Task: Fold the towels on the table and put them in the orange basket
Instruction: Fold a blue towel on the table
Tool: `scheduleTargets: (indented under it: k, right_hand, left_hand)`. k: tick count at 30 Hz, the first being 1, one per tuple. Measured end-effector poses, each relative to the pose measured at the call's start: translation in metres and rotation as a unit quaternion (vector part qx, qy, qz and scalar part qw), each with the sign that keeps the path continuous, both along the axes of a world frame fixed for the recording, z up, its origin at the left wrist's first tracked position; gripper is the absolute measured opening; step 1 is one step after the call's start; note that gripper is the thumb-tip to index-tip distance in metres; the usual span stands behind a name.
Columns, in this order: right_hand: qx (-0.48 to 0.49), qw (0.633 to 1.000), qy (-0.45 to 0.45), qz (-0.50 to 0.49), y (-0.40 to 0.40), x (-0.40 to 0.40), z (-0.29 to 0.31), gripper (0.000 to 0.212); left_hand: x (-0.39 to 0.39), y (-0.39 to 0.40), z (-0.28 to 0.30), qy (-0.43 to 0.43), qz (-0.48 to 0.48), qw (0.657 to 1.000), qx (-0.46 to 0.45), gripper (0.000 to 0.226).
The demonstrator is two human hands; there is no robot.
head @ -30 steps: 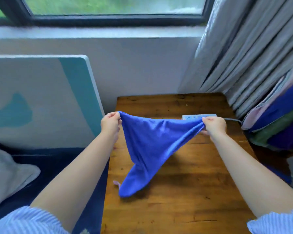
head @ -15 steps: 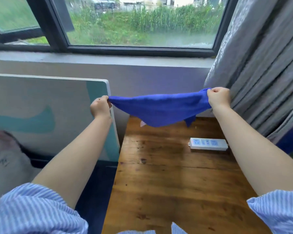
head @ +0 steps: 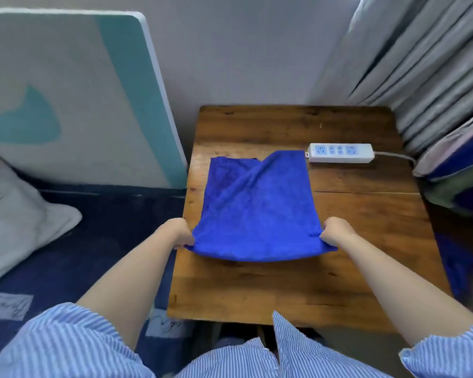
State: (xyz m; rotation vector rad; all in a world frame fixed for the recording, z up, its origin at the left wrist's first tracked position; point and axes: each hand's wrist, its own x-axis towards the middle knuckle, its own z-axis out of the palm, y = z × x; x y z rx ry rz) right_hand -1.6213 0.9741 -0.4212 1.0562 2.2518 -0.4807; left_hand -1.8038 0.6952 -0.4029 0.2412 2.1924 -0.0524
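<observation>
A blue towel point(head: 257, 205) lies spread over the middle of the wooden table point(head: 352, 236), its far edge rumpled beside the power strip. My left hand point(head: 179, 233) pinches the towel's near left corner. My right hand point(head: 336, 231) pinches its near right corner. Both near corners are lifted slightly off the wood, so the near edge sags between them. No orange basket is in view.
A white power strip point(head: 340, 153) with its cable lies at the table's far right, touching the towel's far corner. A teal and white board point(head: 74, 96) leans against the wall on the left. Grey curtains point(head: 421, 64) and bedding point(head: 459, 170) crowd the right side. A pillow point(head: 17, 216) lies on the left.
The towel was held stretched in the air in front of the window. It has come down and now lies flat on the table, with both hands drawn back toward me at its near corners.
</observation>
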Motion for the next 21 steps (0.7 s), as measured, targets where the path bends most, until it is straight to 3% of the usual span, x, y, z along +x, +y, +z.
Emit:
scheduleTargets:
  k: [2, 7, 11, 15, 18, 21]
  right_hand:
    - [-0.022, 1.0, -0.003, 0.008, -0.011, 0.012, -0.011, 0.023]
    - [-0.018, 0.997, 0.057, -0.048, -0.032, 0.047, -0.033, 0.009]
    - [-0.038, 0.998, -0.035, -0.044, -0.038, 0.074, -0.042, 0.012]
    - [-0.046, 0.992, -0.104, -0.052, -0.03, 0.08, -0.044, 0.022]
    - [-0.017, 0.996, -0.072, -0.047, -0.019, 0.057, -0.036, 0.017]
    - [-0.004, 1.0, 0.012, -0.005, -0.011, 0.021, -0.026, 0.012]
  left_hand:
    - [0.011, -0.003, -0.009, -0.02, -0.043, 0.998, -0.033, 0.02]
    - [0.036, -0.005, -0.029, -0.057, -0.113, 0.989, -0.075, 0.018]
    - [0.05, -0.012, -0.038, -0.113, -0.179, 0.966, -0.149, 0.025]
    - [0.059, -0.014, -0.041, -0.198, -0.178, 0.944, -0.194, 0.022]
    - [0.051, 0.005, -0.042, -0.066, -0.199, 0.969, -0.127, 0.028]
    - [0.033, 0.042, -0.039, 0.037, -0.215, 0.974, -0.054, 0.018]
